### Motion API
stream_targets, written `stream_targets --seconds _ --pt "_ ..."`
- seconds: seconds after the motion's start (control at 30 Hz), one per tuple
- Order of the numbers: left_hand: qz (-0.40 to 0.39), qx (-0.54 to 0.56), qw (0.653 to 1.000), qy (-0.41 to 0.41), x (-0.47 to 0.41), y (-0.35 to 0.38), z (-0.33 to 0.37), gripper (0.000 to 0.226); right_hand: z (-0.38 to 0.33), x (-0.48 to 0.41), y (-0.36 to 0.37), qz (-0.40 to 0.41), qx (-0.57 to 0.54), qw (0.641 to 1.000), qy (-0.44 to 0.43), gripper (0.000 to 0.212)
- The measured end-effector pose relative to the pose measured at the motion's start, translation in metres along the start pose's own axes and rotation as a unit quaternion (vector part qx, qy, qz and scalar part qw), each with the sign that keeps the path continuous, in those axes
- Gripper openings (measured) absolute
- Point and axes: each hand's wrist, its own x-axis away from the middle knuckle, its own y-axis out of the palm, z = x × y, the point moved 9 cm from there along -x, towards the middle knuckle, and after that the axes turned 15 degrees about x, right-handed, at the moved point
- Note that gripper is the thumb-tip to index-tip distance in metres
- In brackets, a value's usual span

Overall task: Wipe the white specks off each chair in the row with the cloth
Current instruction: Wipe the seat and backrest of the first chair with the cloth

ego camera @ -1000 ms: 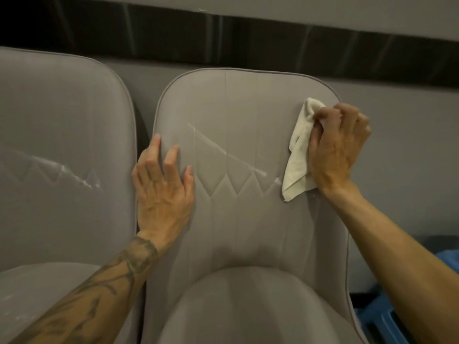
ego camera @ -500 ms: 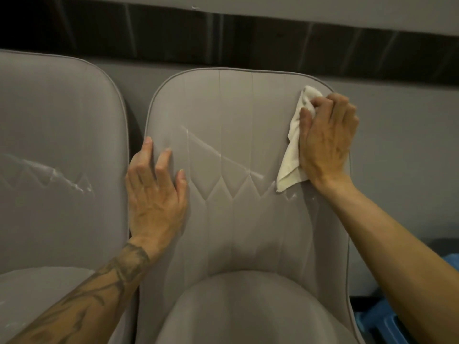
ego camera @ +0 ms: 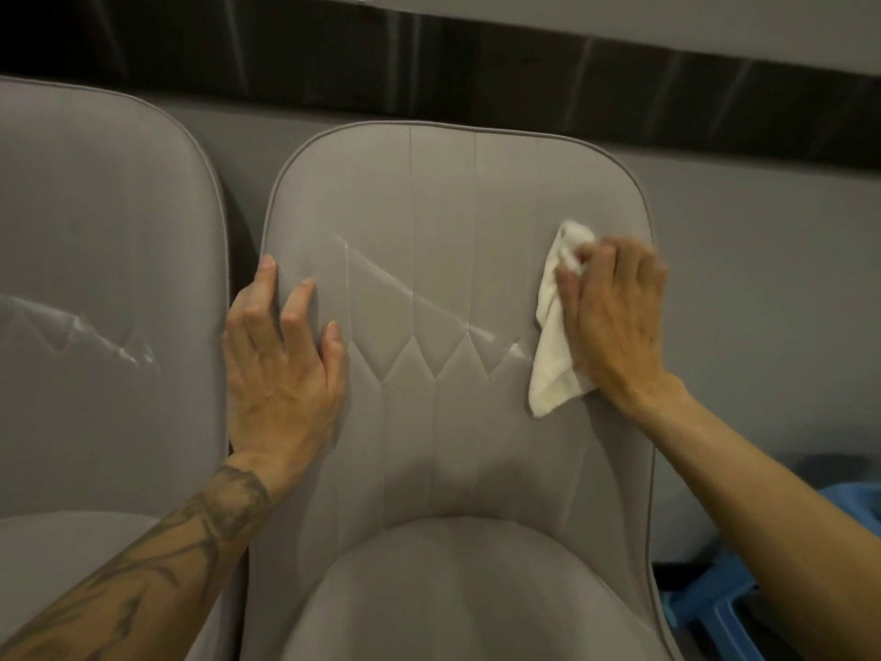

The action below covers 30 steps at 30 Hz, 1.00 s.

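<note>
A grey upholstered chair (ego camera: pixel 448 198) fills the middle of the view, its backrest facing me. A streak of white specks (ego camera: pixel 414 298) runs diagonally down across the backrest stitching. My right hand (ego camera: pixel 615 322) presses a white cloth (ego camera: pixel 553 355) flat against the right side of the backrest, at the lower end of the streak. My left hand (ego camera: pixel 281 369) rests flat with fingers spread on the backrest's left edge, holding nothing. A second grey chair (ego camera: pixel 105 221) stands to the left, with its own white specks (ego camera: pixel 95 331) on the backrest.
A grey wall (ego camera: pixel 763 279) with a dark strip (ego camera: pixel 476 64) above runs behind the chairs. Something blue (ego camera: pixel 729 608), perhaps a stool or crate, sits on the floor at the lower right, beside the middle chair.
My right hand has slid the cloth downward from the backrest's upper right corner toward the lower end of the white streak. My left hand stays planted on the left edge.
</note>
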Motion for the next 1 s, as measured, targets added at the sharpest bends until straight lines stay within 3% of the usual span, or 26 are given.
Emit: stream_targets --seconds 0.1,0.27,0.37,0.5,0.57,0.7,0.8,0.93,1.0 --pt "0.000 0.006 1.000 0.003 0.000 0.000 0.001 0.048 0.000 0.017 -0.001 -0.012 -0.007 0.998 -0.061 0.029" --pt "-0.003 0.011 1.000 -0.001 -0.001 0.000 0.000 0.048 0.011 -0.067 -0.003 0.008 -0.017 0.999 0.039 0.034" --pt "0.000 0.008 1.000 0.007 0.000 0.000 0.001 0.046 0.014 -0.057 -0.002 0.013 -0.026 0.997 0.069 0.033" --pt "-0.004 0.011 1.000 0.003 0.000 0.001 0.001 0.047 0.002 0.004 0.002 0.000 -0.003 0.999 -0.049 0.026" --pt "-0.003 0.008 1.000 0.004 0.000 0.001 0.001 0.047 0.005 -0.009 0.000 -0.003 -0.007 0.997 -0.072 0.028" --pt "-0.004 0.009 1.000 0.007 0.000 0.002 0.000 0.046 0.019 -0.085 -0.001 0.001 -0.045 0.999 0.028 0.038" --pt "-0.001 0.012 1.000 0.006 0.000 0.002 0.000 0.046 0.024 -0.074 0.003 -0.003 -0.054 0.995 0.080 0.040" --pt "-0.003 0.009 1.000 0.006 0.000 0.002 0.001 0.046 0.016 -0.030 0.004 -0.015 -0.041 0.999 -0.003 0.036" --pt "-0.003 0.010 1.000 0.006 0.000 0.001 0.001 0.046 0.019 -0.050 0.004 -0.015 -0.046 0.999 0.001 0.039"
